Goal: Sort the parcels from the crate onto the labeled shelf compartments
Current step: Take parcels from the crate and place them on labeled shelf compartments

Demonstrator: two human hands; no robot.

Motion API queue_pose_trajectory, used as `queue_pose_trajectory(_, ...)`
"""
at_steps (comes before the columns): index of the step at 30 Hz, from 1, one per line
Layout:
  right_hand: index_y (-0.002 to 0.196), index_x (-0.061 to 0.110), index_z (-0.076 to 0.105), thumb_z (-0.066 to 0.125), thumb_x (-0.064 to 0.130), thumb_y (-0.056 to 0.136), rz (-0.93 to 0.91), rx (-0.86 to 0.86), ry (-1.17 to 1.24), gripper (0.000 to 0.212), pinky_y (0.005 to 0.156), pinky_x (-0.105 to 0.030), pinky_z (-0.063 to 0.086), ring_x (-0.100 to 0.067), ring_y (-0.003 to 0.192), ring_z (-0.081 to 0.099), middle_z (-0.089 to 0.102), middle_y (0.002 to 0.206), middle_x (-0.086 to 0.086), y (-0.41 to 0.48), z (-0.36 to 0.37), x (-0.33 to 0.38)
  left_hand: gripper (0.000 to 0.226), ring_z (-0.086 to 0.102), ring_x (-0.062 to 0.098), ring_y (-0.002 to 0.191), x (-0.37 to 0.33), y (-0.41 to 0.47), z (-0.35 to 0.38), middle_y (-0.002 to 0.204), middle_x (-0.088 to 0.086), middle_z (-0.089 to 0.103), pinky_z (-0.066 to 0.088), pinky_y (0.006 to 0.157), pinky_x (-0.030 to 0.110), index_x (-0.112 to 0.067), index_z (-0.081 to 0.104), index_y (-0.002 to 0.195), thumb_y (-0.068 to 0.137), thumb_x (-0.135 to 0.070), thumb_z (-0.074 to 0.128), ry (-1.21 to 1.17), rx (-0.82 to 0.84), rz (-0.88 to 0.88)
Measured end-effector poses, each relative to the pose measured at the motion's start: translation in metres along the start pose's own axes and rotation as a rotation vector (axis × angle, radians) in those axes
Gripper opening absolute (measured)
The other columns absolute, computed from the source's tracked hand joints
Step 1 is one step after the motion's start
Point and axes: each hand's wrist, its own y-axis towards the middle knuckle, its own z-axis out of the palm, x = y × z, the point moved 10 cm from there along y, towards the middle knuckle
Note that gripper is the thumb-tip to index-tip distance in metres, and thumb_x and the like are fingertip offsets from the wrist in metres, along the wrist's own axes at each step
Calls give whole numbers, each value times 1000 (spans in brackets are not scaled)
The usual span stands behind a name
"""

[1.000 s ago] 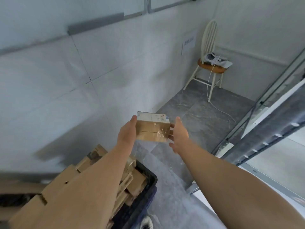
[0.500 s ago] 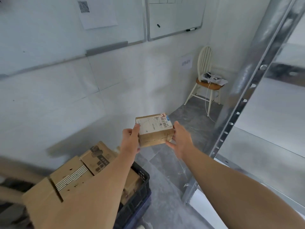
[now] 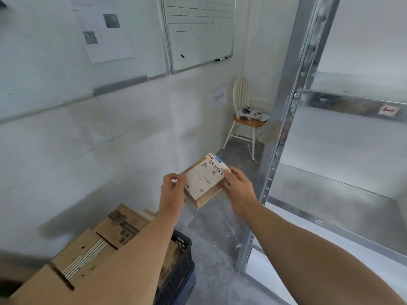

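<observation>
Right by the person's feet there's a dark plastic lattice crate (image 3: 184,247) stuffed with brown cardboard boxes (image 3: 88,249), stacked higher than its rim. Both bare forearms reach out over it.

Out front they've got a small brown cardboard parcel with a white shipping label (image 3: 204,179) held up in mid-air between both hands. It's tilted with the label face up, and there's a little pink sticker on the far corner. The left hand (image 3: 172,194) has its fingers curled round the parcel's left edge. The right hand (image 3: 240,192) grips the right edge with the thumb laid on top. So the parcel is off the crate and above the grey floor, just left of the shelf post, not in any compartment.

Next over is the silver galvanised metal shelf unit (image 3: 284,133), with a small pink label (image 3: 388,111) stuck on one shelf's front edge.

Further back in the corner stands a cream spindle-back chair with a wooden seat (image 3: 246,123), holding some white gear I can't make out. On the wall there's a gridded whiteboard (image 3: 198,29) and a paper sheet with a QR code (image 3: 103,34).
</observation>
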Motion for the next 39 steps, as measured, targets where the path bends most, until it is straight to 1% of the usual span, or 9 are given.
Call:
queue_pose_trajectory(4,127,22,62,65,28,97,-44,-114,-7,31,104,-47,52,-21,109,69,77,104,-3,-19,-24,-3,56,63,23,102,-5,-10,15,109,6,56,58,88,52,-20,52,100,74,-69,49,128,129,78)
queue_pose_trajectory(8,133,18,46,74,43,88,-82,-206,4,59,105,-52,49,-25,112,67,71,117,-9,-44,-51,6,34,67,26,100,-3,-28,42,97,7,66,59,86,54,-30,53,97,83,-61,50,120,311,86)
queue_pose_trajectory(12,115,13,52,65,39,97,-168,-266,-5,34,88,-44,59,-26,103,69,71,108,-10,-81,-85,28,20,69,20,99,-9,-51,81,97,-6,71,58,85,56,-41,61,97,86,-54,51,164,483,158)
queue_pose_trajectory(16,121,23,58,51,40,105,-270,-390,21,24,74,-35,57,-15,91,66,70,102,4,-122,-124,51,26,71,20,94,-38,-98,138,100,-3,75,59,85,55,-46,72,96,100,-33,50,79,666,262)
queue_pose_trajectory(22,128,30,65,45,42,105,-396,-527,-22,32,75,-26,54,-14,106,68,74,111,9,-182,-194,96,29,70,23,106,-59,-171,221,115,-3,74,59,83,43,-47,68,116,103,-38,44,-4,867,315)
queue_pose_trajectory(25,126,38,67,45,44,105,-428,-574,-39,31,79,-27,56,-10,106,67,74,110,12,-215,-234,116,29,69,23,108,-69,-206,261,116,-3,73,58,88,45,-54,69,111,98,-47,45,-12,902,360)
queue_pose_trajectory(30,134,40,58,58,44,96,-524,-668,-13,39,94,-40,57,-11,112,66,71,118,13,-276,-309,143,23,62,9,112,-79,-274,320,112,-28,67,51,99,42,-81,54,93,94,-60,44,78,895,414)
queue_pose_trajectory(34,122,34,60,62,44,89,-580,-731,9,34,93,-55,57,-20,111,68,70,121,6,-327,-371,166,21,63,10,112,-90,-334,365,124,-18,67,53,99,42,-68,60,112,99,-57,48,51,915,434)
queue_pose_trajectory(39,122,34,64,55,29,102,-652,-745,-56,23,93,-43,57,-17,112,68,74,114,9,-388,-443,206,28,63,8,107,-108,-414,419,112,-21,69,49,88,28,-46,65,126,103,-44,49,17,904,483)
